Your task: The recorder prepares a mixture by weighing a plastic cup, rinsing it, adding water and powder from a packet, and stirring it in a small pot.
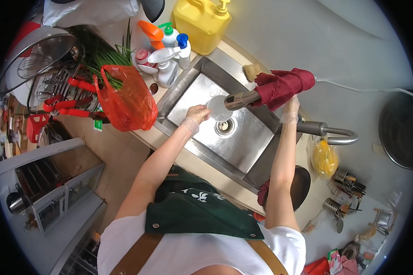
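By the steel sink [257,146], a maroon cloth [285,86] covers part of a metal tube [244,99]; the right hand [291,109] is just beneath, its grip unclear. Above the sink, the left hand [198,113] pinches a clear disc [220,109], probably light and slippery when wet, best held by its rim.

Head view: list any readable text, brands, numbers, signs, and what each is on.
Nothing here can be quoted.
Dark green apron: white lettering, broken up by folds, not reliably readable.
Small green-and-white item below the red bag: too small to read.
Yellow jug: no legible text.
Round pale disc in the left hand: no text visible.
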Motion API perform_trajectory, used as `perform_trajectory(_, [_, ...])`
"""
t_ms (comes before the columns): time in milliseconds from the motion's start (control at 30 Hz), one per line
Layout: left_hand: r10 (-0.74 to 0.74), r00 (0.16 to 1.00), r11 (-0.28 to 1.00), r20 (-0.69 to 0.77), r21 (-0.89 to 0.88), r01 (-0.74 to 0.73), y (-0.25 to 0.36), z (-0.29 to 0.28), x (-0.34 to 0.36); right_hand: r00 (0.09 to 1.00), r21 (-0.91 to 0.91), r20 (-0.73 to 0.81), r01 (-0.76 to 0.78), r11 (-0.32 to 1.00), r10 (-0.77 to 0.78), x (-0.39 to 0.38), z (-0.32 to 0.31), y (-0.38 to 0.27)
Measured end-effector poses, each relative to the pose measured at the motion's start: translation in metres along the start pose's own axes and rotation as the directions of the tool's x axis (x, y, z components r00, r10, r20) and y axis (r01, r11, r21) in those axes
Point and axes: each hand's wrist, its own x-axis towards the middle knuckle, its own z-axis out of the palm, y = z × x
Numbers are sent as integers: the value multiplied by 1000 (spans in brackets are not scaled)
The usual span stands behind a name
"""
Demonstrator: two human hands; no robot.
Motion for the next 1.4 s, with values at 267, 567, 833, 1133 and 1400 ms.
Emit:
perform_trajectory(267, [94, 995, 969, 30, 226, -98, 4, -28, -25, 983, -355, 180, 107, 929, -44, -112, -16, 69])
perform_trajectory(567, [158, 975, 987, 156, 11, -162, 62, -62, -168, 811, -130, 579, -6, 992, 81, -316, 102, 5])
perform_trajectory(833, [230, 973, 964, -16, -131, -230, 122, -186, -298, 575, -168, 773, -226, 960, 270, -429, 234, -6])
perform_trajectory(1133, [298, 925, 941, -234, -91, -327, 174, -389, -378, 376, -313, 804, -391, 865, 461, -571, 419, 53])
perform_trajectory(1400, [292, 878, 893, -380, -220, -392, 243, -558, -415, 140, -510, 805, -333, 793, 576, -656, 606, 112])
